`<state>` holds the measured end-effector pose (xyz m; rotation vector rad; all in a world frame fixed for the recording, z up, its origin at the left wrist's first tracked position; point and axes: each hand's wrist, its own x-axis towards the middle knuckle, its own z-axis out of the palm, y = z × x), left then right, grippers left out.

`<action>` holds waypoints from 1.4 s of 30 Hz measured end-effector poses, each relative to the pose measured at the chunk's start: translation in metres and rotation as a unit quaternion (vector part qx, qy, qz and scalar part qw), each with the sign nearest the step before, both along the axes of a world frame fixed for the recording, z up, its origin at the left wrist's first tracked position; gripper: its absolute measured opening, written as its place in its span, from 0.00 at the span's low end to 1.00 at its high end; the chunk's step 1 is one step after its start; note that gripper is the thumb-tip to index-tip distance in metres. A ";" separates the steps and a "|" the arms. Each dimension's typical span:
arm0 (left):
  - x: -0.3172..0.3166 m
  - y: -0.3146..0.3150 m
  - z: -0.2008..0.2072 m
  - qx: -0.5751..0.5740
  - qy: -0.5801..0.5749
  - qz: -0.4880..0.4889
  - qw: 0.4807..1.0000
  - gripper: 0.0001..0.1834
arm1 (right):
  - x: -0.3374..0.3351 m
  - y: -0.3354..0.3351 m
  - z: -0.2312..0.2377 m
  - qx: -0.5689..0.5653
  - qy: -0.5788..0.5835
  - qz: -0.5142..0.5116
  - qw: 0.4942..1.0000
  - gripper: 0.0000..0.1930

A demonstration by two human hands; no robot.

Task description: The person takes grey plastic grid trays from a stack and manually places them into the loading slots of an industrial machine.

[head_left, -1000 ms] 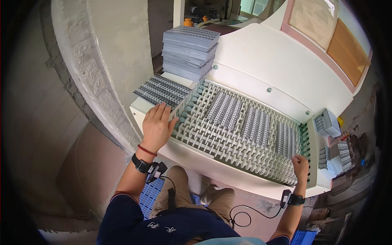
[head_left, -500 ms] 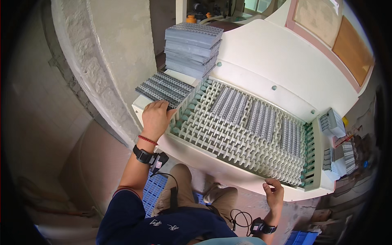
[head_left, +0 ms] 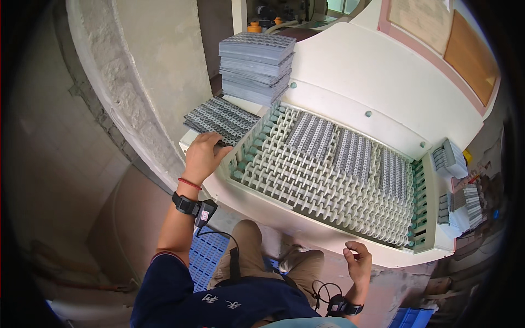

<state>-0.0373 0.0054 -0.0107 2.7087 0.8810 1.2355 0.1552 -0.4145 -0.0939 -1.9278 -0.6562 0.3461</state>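
A thin grey panel (head_left: pixel 221 117) with rows of small dark-and-light patterns lies on the ledge at the left end of a roller conveyor. My left hand (head_left: pixel 203 154) is at its near corner, the fingers over the edge and the thumb beside them, closed on that corner. The fingertips are partly hidden. My right hand (head_left: pixel 359 263) hangs just in front of the conveyor's front wall, thumb and bent fingers apart, with nothing in it. Three similar panels lie in a row on the far half of the white rollers (head_left: pixel 306 183), one of them the middle panel (head_left: pixel 353 154).
Behind the ledge stands a tall stack of grey panels (head_left: pixel 254 68). The machine's white cover (head_left: pixel 350 76) rises behind the rollers. Small bundles of panels (head_left: pixel 449 158) stand at the right end. A rough wall (head_left: pixel 158 71) is close on the left; a blue slatted mat (head_left: pixel 210 254) lies below.
My left hand has shifted slightly at the panel's corner, and the panel's near edge looks a little raised. My right hand has moved slightly left and its fingers have spread. The view has shifted slightly.
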 end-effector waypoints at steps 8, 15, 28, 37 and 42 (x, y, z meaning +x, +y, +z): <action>0.003 0.003 -0.002 -0.006 0.014 0.029 0.999 0.20 | -0.005 0.006 -0.004 0.011 0.018 0.006 1.000 0.11; -0.003 0.013 0.001 -0.001 0.026 -0.010 1.000 0.19 | -0.008 0.001 -0.008 -0.002 0.016 -0.004 1.000 0.11; -0.025 0.029 0.008 -0.120 0.110 -0.062 0.985 0.20 | -0.011 0.008 -0.013 0.021 0.008 0.024 0.999 0.10; -0.020 0.003 0.008 0.031 0.073 0.109 0.991 0.21 | -0.012 0.009 -0.011 0.025 0.003 0.036 0.999 0.10; -0.014 0.009 -0.004 0.056 0.093 0.160 0.981 0.18 | -0.012 0.008 -0.013 0.022 0.016 0.035 0.999 0.10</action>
